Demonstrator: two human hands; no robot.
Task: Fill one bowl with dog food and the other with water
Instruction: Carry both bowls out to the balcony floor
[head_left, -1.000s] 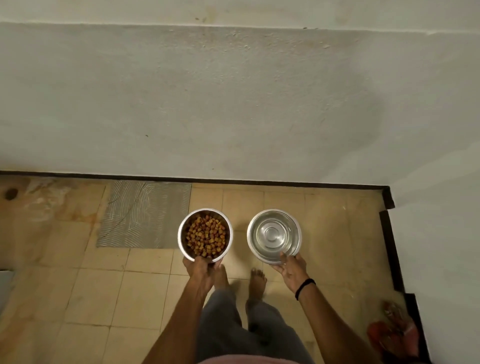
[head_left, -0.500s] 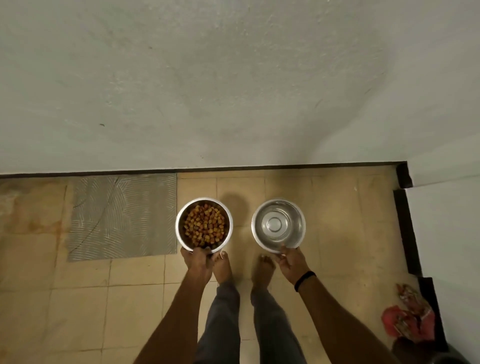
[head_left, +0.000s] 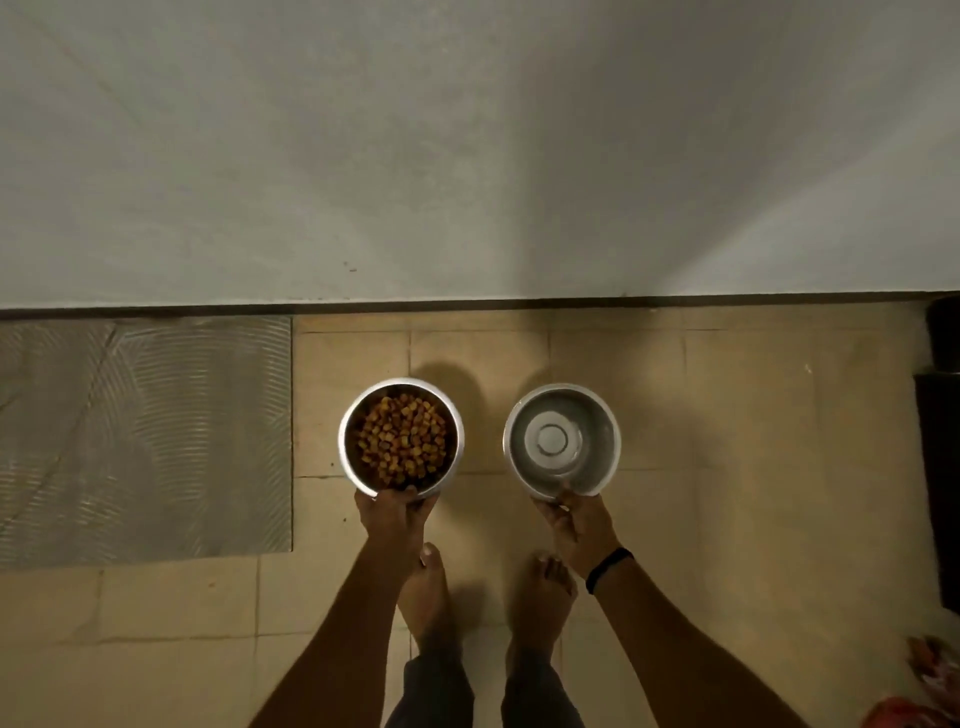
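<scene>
Here, food bowl (head_left: 347, 415) in left hand (head_left: 392, 519), other bowl (head_left: 600, 415) in right hand (head_left: 577, 526).

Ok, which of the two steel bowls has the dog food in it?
The steel bowl in the left hand: it is full of brown kibble. The other bowl, in the right hand, shows only shiny metal inside.

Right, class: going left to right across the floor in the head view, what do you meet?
grey mat → bowl of dog food → other steel bowl → dark strip at the right edge
</scene>
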